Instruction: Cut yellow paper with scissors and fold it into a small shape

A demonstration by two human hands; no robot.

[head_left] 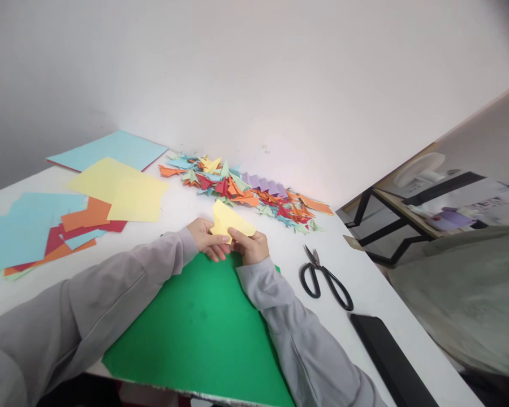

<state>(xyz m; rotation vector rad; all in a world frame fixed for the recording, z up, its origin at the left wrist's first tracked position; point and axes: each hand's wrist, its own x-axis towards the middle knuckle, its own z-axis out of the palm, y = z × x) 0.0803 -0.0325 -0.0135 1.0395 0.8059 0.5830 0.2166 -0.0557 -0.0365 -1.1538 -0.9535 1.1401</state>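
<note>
A folded piece of yellow paper (229,219) is held up between my two hands, above the far end of a green mat (199,328). My left hand (208,238) pinches its left side, thumb in front. On the right, my right hand (251,244) grips the paper's lower edge with thumb and fingers. The fingertips of both hands nearly meet at the bottom of the paper. Just behind them lies a long pile of folded paper shapes (237,189) in orange, red, blue, green, purple and yellow.
Blue sheets (114,148), yellow sheets (131,195) and orange and red pieces (85,217) lie at left. Black-handled scissors (322,277), slightly open, and a long black object (392,362) rest at right on the white table (326,333). A wall stands behind.
</note>
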